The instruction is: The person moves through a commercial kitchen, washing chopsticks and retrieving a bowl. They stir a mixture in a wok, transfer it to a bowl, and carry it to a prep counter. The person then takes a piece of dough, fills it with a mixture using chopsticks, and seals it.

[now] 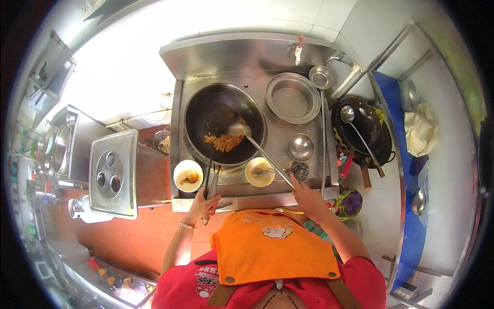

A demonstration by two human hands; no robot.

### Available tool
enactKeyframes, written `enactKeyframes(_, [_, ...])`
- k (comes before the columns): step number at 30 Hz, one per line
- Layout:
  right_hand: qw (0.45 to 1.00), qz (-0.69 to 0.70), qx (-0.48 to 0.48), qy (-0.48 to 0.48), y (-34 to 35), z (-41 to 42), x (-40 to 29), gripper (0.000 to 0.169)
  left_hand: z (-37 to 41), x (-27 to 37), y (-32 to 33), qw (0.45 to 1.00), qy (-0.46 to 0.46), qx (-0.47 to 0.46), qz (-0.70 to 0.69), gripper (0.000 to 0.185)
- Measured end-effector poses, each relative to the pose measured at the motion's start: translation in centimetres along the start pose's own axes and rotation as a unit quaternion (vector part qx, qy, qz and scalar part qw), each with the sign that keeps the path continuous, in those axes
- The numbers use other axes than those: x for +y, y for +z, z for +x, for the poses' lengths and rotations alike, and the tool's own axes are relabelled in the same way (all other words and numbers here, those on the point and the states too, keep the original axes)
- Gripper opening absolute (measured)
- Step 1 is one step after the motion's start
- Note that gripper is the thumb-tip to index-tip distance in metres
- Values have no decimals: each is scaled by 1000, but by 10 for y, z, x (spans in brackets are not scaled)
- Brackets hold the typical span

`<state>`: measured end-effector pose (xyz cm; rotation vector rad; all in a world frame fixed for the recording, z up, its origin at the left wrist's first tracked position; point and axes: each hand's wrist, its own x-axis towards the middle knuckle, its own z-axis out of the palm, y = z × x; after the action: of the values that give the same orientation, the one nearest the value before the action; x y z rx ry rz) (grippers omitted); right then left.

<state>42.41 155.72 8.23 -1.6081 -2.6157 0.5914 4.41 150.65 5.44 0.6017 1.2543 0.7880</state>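
Note:
A dark wok [210, 96] sits on the stainless steel stove, with a mound of brown chopped food [223, 143] in its near part. My right hand [308, 197] grips the long handle of a metal wok ladle [266, 154]; the ladle's head lies in the wok against the food. In my left hand [203, 205] is a plier-like metal tool [212, 185], its jaws at the wok's near rim; whether they clamp the rim I cannot tell. A white bowl [188, 170] with brown sauce residue stands left of this tool. Another bowl [252, 179], with a spoon [263, 170] in it, stands right.
Behind, right of the wok, is a steel basin [293, 101]. A small metal bowl [301, 146] and a steel scouring pad [299, 171] lie nearer. Further right are stacked woks [361, 131] with a ladle [348, 114]. A lidded steel container [114, 208] stands left.

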Motion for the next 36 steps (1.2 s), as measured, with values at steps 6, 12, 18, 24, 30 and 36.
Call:
enactKeyframes(6, [998, -64, 13, -16, -21, -18, 19, 75, -3, 11, 36, 999, 2, -34, 12, 22])
enactKeyframes(12, [989, -98, 76, -86, -31, -54, 60, 87, -7, 25, 69, 994, -4, -58, 97, 22])
enactKeyframes(18, [981, -172, 85, -17, -35, -107, 87, 82, 1, 24, 92, 987, 0, -58, 151, 22])
enactKeyframes(24, [977, -41, 203, -43, -32, -81, 74, 83, 15, 27, 117, 976, 20, -72, 207, 23])
enactKeyframes(30, [981, -159, 99, 59, -35, -121, 104, 84, 33, 19, 127, 976, 19, -71, 207, 29])
enactKeyframes(36, [980, -122, 151, 54, -33, -138, 107, 82, 42, 24, 145, 958, 48, -63, 276, 27])
